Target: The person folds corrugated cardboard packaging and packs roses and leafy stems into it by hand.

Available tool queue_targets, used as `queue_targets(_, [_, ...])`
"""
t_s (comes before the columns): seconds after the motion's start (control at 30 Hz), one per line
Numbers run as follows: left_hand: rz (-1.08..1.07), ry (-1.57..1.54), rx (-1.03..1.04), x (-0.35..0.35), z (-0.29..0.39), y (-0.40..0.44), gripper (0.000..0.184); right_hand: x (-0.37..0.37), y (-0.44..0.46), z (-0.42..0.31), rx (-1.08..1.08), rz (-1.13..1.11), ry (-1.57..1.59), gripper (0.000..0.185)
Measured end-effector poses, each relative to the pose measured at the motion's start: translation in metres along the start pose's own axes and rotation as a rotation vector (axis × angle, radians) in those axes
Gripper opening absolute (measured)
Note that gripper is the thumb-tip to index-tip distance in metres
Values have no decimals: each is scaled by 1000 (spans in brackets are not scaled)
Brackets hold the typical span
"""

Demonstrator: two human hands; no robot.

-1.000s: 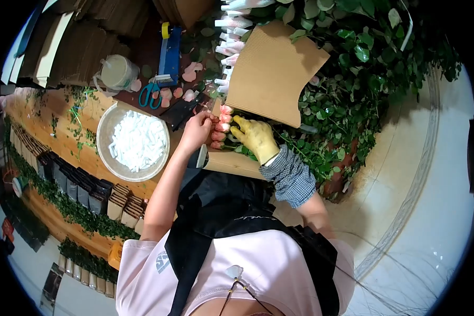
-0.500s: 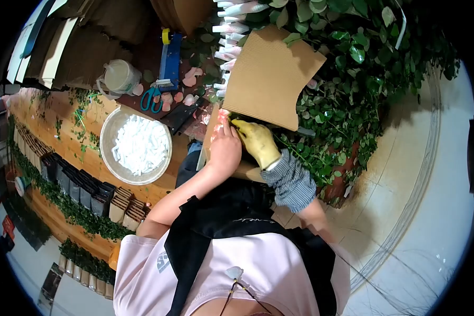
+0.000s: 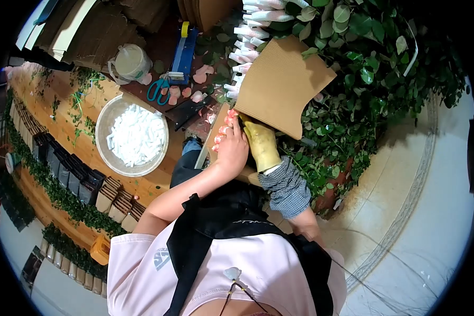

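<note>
My bare left hand [image 3: 233, 151] lies over a row of coral-pink roses [image 3: 230, 117], its fingers stretched out and touching the blooms. The roses rest on a piece of cardboard [image 3: 209, 143] in front of me. Close beside it, my right hand [image 3: 262, 146] wears a yellow glove. Its fingertips go under the lower edge of a corrugated cardboard sheet [image 3: 284, 84], next to some green stems, so its grip is hidden. White sleeve-wrapped flower heads [image 3: 246, 55] line the far left edge of that sheet.
Leafy stems [image 3: 342, 121] pile up on the right. A white tub of small white tubes [image 3: 134, 139] stands left. Teal scissors [image 3: 157, 90], a blue tape dispenser [image 3: 183, 58], a clear jug [image 3: 131, 63] and loose petals lie at the back.
The view has shifted, with the workbench things now a little further right. My left fingers have shifted and more rose heads show beside them. The gloved fingers have slipped further under the cardboard.
</note>
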State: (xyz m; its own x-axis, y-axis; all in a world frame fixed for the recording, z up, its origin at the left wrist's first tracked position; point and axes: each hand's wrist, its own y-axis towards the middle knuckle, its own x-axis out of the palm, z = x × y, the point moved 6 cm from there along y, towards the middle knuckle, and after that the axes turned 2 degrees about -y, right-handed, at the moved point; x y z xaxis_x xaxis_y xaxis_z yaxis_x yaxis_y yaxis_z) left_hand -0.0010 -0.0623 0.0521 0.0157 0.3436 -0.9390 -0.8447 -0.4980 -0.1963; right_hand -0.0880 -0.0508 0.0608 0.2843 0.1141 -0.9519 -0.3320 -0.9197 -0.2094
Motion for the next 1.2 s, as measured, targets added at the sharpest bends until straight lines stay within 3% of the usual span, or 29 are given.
queue_targets(0.03, [3,0,-5,-1,0,1,32,4,-3,1,-38,105,-20,32])
queue_targets(0.1, [-137,82,17,7,2,2,38,3,-3,-1,-5,108,50,36])
queue_targets(0.2, [5,88,5,13,2,4,33,-24,-12,0,11,157,72,38])
queue_targets(0.3, [-64,77,-11,19,1,6,33,-77,-27,-6,-150,61,724,35])
queue_targets(0.33, [-106,40,-9,23,1,5,33,-92,-42,3,-107,194,922,36])
queue_targets(0.4, [-139,83,13,17,6,6,33,-105,-59,44,136,597,768,40])
queue_targets(0.47, [-159,170,-21,11,7,6,36,-91,-59,77,527,608,717,46])
queue_targets(0.5, [-144,166,-14,12,6,6,36,-30,-66,130,602,456,631,53])
queue_targets(0.53, [-137,179,-7,9,5,5,36,-30,-63,133,586,282,848,55])
queue_targets(0.6, [-148,163,11,3,4,4,35,-45,-68,129,443,491,1007,51])
queue_targets(0.67, [-164,135,30,15,1,4,35,-105,-77,99,429,532,1032,49])
queue_targets(0.73, [-168,97,46,16,3,8,35,-132,-91,107,91,832,1553,57])
queue_targets(0.8, [-189,171,15,7,4,5,35,-142,-108,118,-81,838,1811,67])
queue_targets(0.83, [-188,171,13,8,4,5,36,-155,-110,98,14,682,1762,62])
queue_targets(0.9, [-184,170,17,11,2,6,37,-144,-99,82,-371,-97,1741,60])
queue_targets(0.93, [-178,148,29,12,2,5,38,-130,-92,73,-224,-420,1760,58])
queue_targets(1.03, [-162,55,89,17,-5,2,40,-61,-34,44,-238,-390,1009,51])
queue_targets(1.07, [-148,-29,133,19,-9,0,41,-50,-27,31,-118,-450,1105,48])
queue_targets(1.13, [-88,-247,251,20,-35,-9,43,-26,-14,23,-111,-514,768,52])
queue_targets(1.2, [-115,-337,203,-17,-75,-35,46,-10,-14,23,17,-364,929,51])
